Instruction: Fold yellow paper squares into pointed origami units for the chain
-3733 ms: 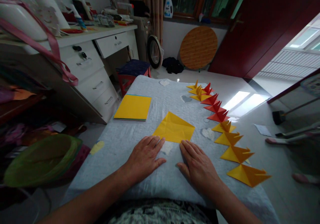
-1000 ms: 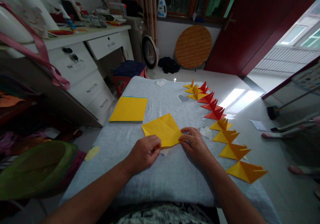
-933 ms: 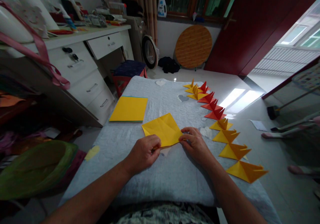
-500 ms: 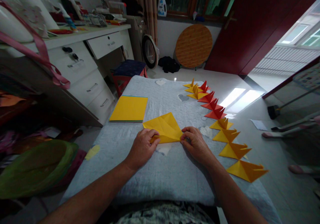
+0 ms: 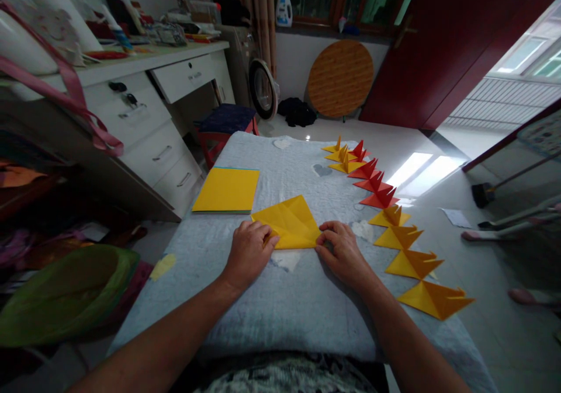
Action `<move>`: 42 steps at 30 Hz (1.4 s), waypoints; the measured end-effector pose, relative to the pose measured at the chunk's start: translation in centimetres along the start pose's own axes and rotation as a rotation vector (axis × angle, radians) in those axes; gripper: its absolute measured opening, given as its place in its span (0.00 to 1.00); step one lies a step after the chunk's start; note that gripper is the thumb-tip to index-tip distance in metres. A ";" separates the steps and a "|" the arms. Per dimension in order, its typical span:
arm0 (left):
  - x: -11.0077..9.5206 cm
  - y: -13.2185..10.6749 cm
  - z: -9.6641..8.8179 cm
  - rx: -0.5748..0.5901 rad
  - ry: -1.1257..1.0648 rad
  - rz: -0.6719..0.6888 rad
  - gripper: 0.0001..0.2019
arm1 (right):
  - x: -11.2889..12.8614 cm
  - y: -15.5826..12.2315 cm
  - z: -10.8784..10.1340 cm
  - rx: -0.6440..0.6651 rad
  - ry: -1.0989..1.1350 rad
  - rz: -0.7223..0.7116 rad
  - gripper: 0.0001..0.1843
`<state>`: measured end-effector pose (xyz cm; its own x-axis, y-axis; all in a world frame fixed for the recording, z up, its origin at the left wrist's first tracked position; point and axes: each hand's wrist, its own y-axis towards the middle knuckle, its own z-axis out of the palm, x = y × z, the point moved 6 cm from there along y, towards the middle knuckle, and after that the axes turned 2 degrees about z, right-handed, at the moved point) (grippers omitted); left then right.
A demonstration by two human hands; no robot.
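A yellow sheet of origami paper (image 5: 293, 220) lies partly folded on the cloth-covered table, its near edge turned over and faint creases across it. My left hand (image 5: 250, 248) is closed on the sheet's near left part, fingers bent over the fold. At the near right corner, my right hand (image 5: 340, 244) pinches the paper between thumb and fingers. A square stack of yellow paper (image 5: 227, 191) sits beyond my left hand. To the right runs a row of folded paper figures, with yellow ones (image 5: 414, 263) nearer and red ones (image 5: 377, 198) farther off.
The pale blue tablecloth (image 5: 245, 323) covers the table. A white desk with drawers (image 5: 144, 130) stands at the left, above a green-lined bin (image 5: 65, 294). Past the table are a dark-cushioned stool (image 5: 225, 118), a washing machine's open door (image 5: 263, 89) and a round wooden board (image 5: 340, 77).
My left hand has shifted slightly, its fingers now lying more over the fold. The near fold looks flatter. My right hand stays at its corner.
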<state>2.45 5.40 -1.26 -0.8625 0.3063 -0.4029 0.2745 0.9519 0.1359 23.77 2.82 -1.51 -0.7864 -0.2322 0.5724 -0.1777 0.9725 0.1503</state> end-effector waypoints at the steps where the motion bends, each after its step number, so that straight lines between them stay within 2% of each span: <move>1: 0.1 0.1 0.1 0.001 0.014 -0.004 0.11 | 0.1 0.0 0.0 -0.005 -0.003 -0.004 0.03; 11: 0.1 0.3 -0.1 -0.007 0.105 -0.040 0.09 | 0.2 0.3 0.6 -0.009 -0.015 0.076 0.06; 19: 0.8 0.4 -0.1 -0.009 0.118 -0.135 0.08 | 0.0 0.3 0.5 -0.073 -0.020 0.098 0.08; 26: 0.8 0.4 -0.2 0.009 0.138 -0.164 0.10 | -0.1 0.4 0.6 -0.056 -0.028 0.128 0.07; 42: 0.8 0.6 -0.2 -0.019 0.160 -0.148 0.10 | -0.3 0.3 0.6 -0.094 -0.022 0.105 0.08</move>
<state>1.88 6.18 -1.33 -0.9499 0.1564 -0.2707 0.1329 0.9857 0.1033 23.59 3.19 -2.16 -0.8108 -0.1280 0.5712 -0.0388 0.9854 0.1658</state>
